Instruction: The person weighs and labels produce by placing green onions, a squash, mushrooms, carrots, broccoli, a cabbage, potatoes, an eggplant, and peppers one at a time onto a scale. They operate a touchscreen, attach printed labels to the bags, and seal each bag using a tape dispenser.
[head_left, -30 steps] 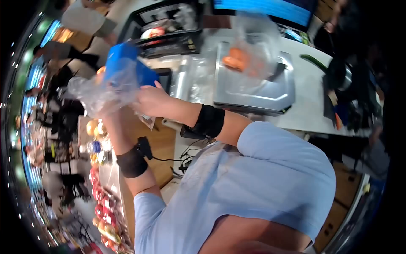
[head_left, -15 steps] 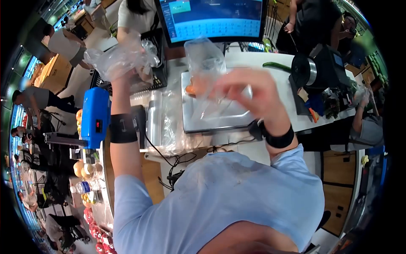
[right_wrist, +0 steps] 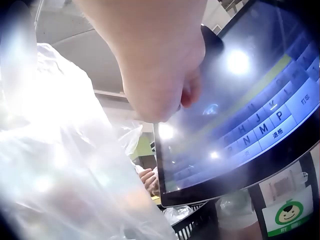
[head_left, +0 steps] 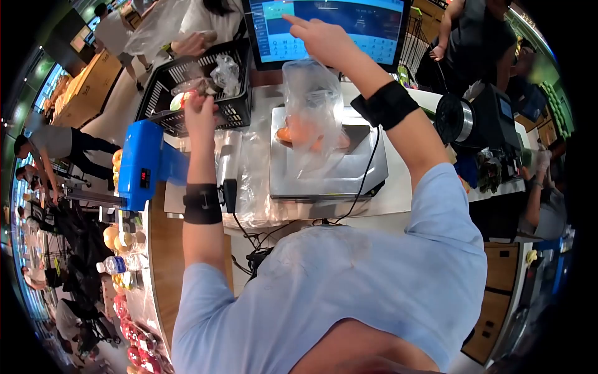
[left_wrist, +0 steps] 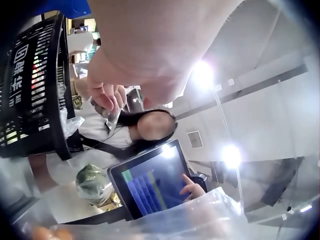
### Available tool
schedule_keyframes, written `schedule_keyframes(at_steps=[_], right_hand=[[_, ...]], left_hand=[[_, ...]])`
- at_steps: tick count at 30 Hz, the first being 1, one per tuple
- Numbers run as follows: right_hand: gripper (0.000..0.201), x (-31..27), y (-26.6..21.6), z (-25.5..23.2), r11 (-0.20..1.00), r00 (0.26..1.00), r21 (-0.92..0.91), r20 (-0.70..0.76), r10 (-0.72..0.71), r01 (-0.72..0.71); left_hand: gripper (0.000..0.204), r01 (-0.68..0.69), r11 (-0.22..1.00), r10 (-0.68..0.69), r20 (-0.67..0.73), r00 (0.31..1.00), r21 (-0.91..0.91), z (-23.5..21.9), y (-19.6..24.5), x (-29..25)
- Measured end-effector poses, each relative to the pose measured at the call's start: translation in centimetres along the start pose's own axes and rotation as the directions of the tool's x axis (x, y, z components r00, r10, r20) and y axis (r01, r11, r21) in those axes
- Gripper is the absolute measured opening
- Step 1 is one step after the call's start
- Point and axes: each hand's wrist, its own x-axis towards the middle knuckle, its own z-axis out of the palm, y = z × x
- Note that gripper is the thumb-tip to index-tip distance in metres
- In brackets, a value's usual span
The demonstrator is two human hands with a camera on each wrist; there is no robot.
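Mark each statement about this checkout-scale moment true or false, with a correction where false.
1. The right hand points a finger at the touchscreen. True.
2. The clear bag with orange produce lies in the black basket. False: it sits on the scale.
3. The left hand is at the basket's front edge. True.
4. The touchscreen is dark. False: it is lit blue, and the right wrist view shows keyboard letters.
5. A blue device stands to the left of the left forearm in the head view. True.
6. The right hand grips the bag. False: it is raised above the bag, at the screen.
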Motion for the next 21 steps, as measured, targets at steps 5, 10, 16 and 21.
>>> schedule_keyframes(at_steps=[5, 10, 16, 21], right_hand=[[0.024, 1.5, 0.1, 1.7, 0.996, 0.992, -0.036, 0.093, 0.082, -0.079], [0.024, -0.8, -0.1, -0.8, 0.991, 0.988, 0.058, -0.087, 0.128, -0.123], [0.02, -11.8, 0.3, -5.0, 0.838, 0.865, 0.415, -0.195, 0.463, -0.355], [0.018, -26.0, -2.6, -5.2, 0.509, 0.62, 0.497, 0.076, 0.781, -0.703]], left_hand=[[0.046, -0.072, 0.964, 0.045, 0.108, 0.993, 0.256, -1.4, -3.9, -3.8], [0.053, -0.16, 0.925, 0.085, 0.222, 0.971, 0.345, -0.3, -4.6, -6.7], [0.084, -0.465, 0.742, 0.197, 0.506, 0.84, 0.483, 3.4, -4.3, -9.5], [0.085, -0.483, 0.844, 0.237, 0.647, 0.725, 0.232, 8.4, -1.1, -11.4]])
